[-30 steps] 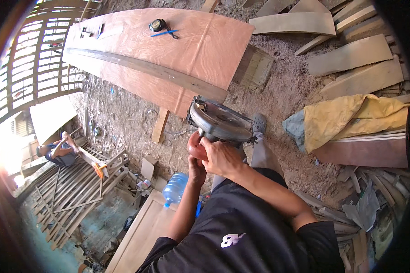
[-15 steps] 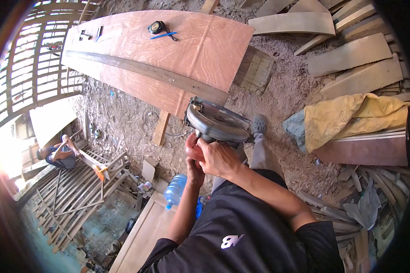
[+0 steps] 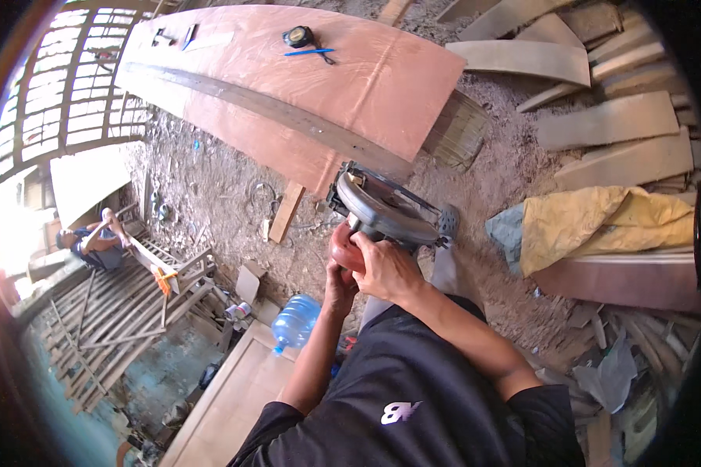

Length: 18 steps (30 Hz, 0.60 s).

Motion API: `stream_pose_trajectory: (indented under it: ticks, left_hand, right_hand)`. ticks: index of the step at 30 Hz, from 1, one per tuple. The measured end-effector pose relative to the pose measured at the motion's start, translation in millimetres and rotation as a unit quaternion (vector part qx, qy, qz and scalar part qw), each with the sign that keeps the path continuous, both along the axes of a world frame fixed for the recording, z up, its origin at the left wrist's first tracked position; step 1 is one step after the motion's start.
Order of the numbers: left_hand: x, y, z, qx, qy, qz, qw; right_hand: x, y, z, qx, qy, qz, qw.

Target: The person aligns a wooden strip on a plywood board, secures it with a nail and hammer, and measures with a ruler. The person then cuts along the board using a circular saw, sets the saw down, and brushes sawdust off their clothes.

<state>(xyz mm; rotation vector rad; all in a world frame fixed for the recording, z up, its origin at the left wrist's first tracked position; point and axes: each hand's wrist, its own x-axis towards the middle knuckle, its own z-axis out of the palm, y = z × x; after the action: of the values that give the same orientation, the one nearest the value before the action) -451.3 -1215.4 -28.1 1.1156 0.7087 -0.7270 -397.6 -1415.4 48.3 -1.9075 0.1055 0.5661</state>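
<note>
Plywood sheet: a broad, pinkish sheet with swirling grain, tapering toward its far left end; a straight grey board runs lengthwise along it.
Saw: a circular saw with a rounded, dusty grey guard and a smooth reddish handle, at the sheet's near right corner (whether its base touches the edge, I cannot tell).
Right hand: the right hand is on the side of the saw away from the sheet, fingers curled round the grip just behind the guard.
Left hand: the left hand clasps the reddish handle from below, its fingers partly hidden.
On the sheet: a round black tape measure and a slim blue pencil lie just beside each other near the far edge.
Beneath the sheet: a rough wooden block shows past the right end, and a narrow batten juts from the near edge.
Right of the sheet: flat, rough-edged planks; nearer, a crumpled yellow cloth drapes over stacked reddish panels.
Nearer than the sheet: a ribbed, clear blue plastic jug beside a pale wooden door.
Left, nearer than the sheet: another person sits by a slatted wooden rack.
</note>
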Motion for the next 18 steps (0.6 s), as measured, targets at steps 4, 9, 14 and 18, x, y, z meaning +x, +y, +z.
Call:
stream_pose_trajectory:
  ticks: [4, 9, 14, 18]
  left_hand:
    - [-7.3, 21.1, -15.8, -0.012, 0.063, -0.020, 0.998]
    - [1.3, 9.8, 1.3, -0.037, 0.050, 0.035, 0.997]
    - [-11.7, 17.8, -19.1, -0.035, 0.053, 0.070, 0.996]
    - [-4.3, 19.5, -11.3, -0.065, -0.002, 0.081, 0.995]
  right_hand:
    - [5.2, 3.9, 11.1, 0.018, 0.009, 0.009, 1.000]
    - [1.3, 11.6, 3.2, -0.022, -0.037, 0.031, 0.999]
    - [3.2, 23.8, 5.6, -0.051, -0.049, 0.010, 0.997]
    - [2.2, 26.3, -0.7, -0.059, -0.043, 0.014, 0.997]
